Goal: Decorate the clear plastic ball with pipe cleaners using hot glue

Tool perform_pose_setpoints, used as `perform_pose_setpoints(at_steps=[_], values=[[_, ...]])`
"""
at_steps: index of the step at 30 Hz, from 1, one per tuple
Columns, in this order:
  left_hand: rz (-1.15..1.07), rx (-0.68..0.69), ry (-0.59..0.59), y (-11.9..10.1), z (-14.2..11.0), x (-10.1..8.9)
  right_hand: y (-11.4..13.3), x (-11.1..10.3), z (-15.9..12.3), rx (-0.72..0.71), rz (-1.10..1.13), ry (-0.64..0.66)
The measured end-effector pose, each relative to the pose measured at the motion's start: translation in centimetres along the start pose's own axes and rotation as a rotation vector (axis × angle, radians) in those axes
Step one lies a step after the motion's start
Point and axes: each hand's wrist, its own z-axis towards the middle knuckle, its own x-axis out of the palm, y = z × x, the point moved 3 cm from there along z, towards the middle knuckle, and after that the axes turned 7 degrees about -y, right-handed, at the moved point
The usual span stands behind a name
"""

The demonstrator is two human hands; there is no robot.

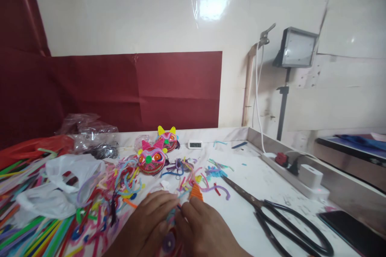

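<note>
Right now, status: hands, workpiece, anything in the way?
Left hand and right hand close together over craft piece, mostly hidden. Black scissors lie to the right, apart from the hands. Colourful strips heaped left.

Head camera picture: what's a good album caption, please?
Left hand and right hand hold a colourful craft piece near black-handled scissors and a pink-eared ornament.

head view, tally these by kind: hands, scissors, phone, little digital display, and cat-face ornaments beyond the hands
Hands: 2
Cat-face ornaments beyond them: 2
Scissors: 1
Phone: 1
Digital display: 1
Total: 7
</note>
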Motion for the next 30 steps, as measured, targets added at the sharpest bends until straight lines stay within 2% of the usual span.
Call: perform_pose_setpoints(at_steps=[4, 11, 18, 23, 30], values=[[0.05, -0.078, -0.059, -0.1, -0.5, -0.1, -0.1, -0.2, 0.2, 0.004, 0.018, -0.071], [0.071, -0.08, -0.061, -0.4, -0.7, -0.1, 0.2, 0.2, 0.2, -0.06, -0.044, 0.083], [0.074, -0.072, -0.055, -0.3, -0.8, -0.1, 0.0, 0.4, -0.3, -0.004, -0.027, 0.05], [0.087, -0.072, -0.072, 0.0, -1.2, 0.1, 0.2, 0.2, 0.0, -0.016, -0.023, 0.025], [0.07, -0.083, -0.039, -0.4, -1.0, -0.1, 0.1, 0.8, -0.4, -0.007, -0.026, 0.097]])
